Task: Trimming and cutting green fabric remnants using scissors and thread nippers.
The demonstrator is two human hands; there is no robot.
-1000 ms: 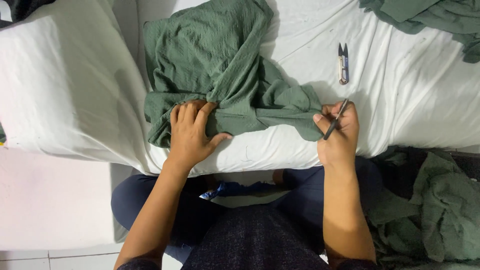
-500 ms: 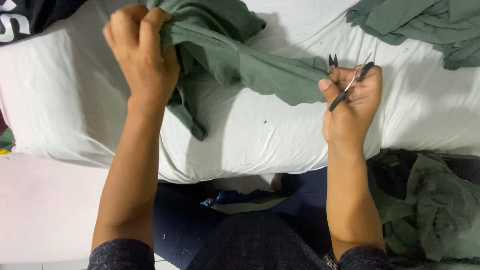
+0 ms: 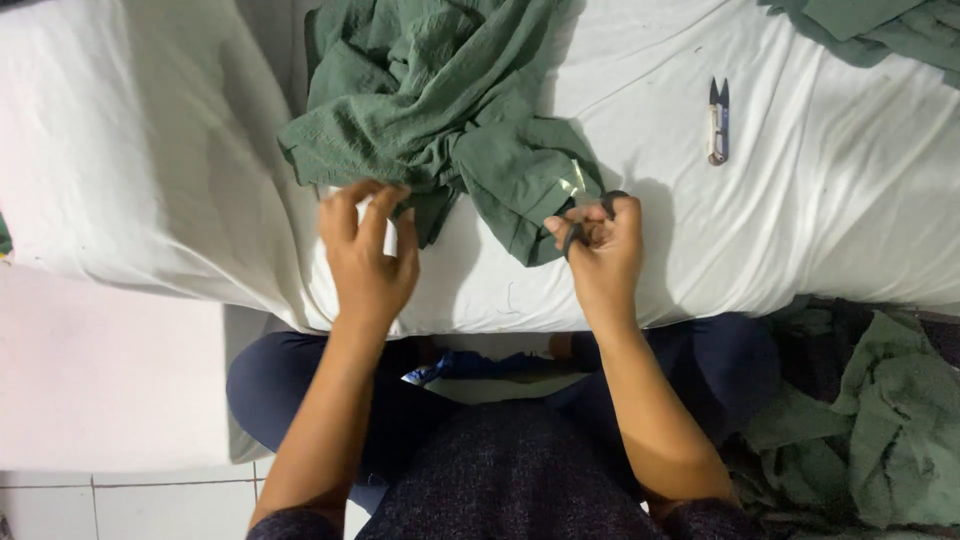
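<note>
A crumpled green garment (image 3: 440,100) lies on the white bed sheet (image 3: 150,150) in front of me. My left hand (image 3: 365,255) has its fingers curled on the garment's lower edge, beside a hanging flap. My right hand (image 3: 600,250) is closed around a small pair of dark scissors (image 3: 575,232), whose tip rests at the garment's lower right corner. Most of the scissors is hidden inside my fist.
A second pair of thread snips (image 3: 718,120) lies on the sheet to the right. More green cloth (image 3: 880,30) sits at the top right corner. A pile of green fabric (image 3: 880,430) lies on the floor by my right knee.
The garment, lifted high by my left hand half a second ago, is back down on the bed. Both hands have come to its lower edge, the right one moving left.
</note>
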